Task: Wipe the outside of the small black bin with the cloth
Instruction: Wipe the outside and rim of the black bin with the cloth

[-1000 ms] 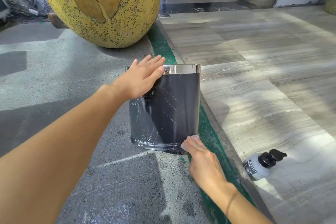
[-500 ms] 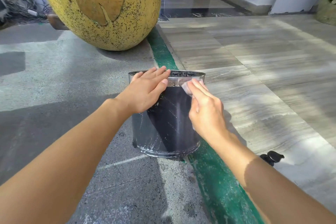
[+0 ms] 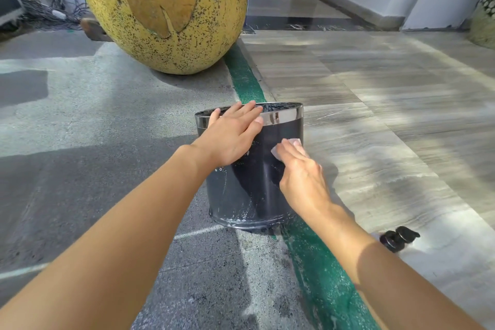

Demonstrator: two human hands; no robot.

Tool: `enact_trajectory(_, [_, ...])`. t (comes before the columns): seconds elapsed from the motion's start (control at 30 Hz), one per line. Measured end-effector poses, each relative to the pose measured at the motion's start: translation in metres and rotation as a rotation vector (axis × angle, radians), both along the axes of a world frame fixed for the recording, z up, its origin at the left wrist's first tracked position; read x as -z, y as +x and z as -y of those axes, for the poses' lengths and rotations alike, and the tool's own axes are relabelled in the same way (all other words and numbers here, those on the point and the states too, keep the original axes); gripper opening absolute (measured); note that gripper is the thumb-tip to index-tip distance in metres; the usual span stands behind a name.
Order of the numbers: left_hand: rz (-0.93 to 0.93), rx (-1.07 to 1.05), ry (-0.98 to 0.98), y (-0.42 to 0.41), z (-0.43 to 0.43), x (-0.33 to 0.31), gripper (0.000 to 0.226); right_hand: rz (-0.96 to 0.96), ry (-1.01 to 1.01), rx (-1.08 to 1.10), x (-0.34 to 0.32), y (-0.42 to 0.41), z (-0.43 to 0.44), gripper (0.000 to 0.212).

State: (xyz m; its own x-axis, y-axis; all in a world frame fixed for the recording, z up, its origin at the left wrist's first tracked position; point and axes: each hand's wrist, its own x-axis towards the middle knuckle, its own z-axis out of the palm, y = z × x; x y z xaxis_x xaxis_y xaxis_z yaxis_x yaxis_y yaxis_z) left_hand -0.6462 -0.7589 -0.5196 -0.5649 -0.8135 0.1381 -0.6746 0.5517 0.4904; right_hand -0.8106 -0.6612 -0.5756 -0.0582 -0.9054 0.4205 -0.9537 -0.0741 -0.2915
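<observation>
The small black bin with a shiny metal rim stands upright on the ground, straddling a green painted strip. White streaks and suds mark its wet side. My left hand lies flat over the rim and upper left side, fingers spread. My right hand presses a small pale cloth against the bin's right side, about a third of the way down. Only the cloth's tip shows past my fingertips.
A huge yellow speckled pot stands just behind the bin. A black pump top of a bottle shows behind my right forearm on the pale tiled floor. Cables lie at the far left. Rough grey concrete lies to the left.
My right hand went from the bin's bottom edge up to the rim, then slid partway down the right side with the cloth. My left hand stayed on the rim.
</observation>
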Motion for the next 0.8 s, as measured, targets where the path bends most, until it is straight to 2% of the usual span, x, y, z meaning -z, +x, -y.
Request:
enact_trajectory(0.23, [0.018,-0.072,0.045,-0.010,0.008,-0.006,0.054,-0.001,0.129,0.017,0.043,-0.003,-0.031,0.055])
enact_trajectory(0.47, [0.047,-0.130,0.080,-0.013,0.010,-0.010,0.056,0.012,0.270,0.048,0.084,-0.003,-0.072,0.070])
enact_trajectory(0.67, [-0.046,0.002,-0.017,0.006,0.002,-0.004,0.054,0.072,0.287,0.007,0.092,-0.012,-0.083,0.062])
enact_trajectory(0.8, [0.012,-0.016,-0.102,0.016,0.003,0.005,0.050,0.223,0.129,0.045,0.067,-0.015,-0.080,0.057])
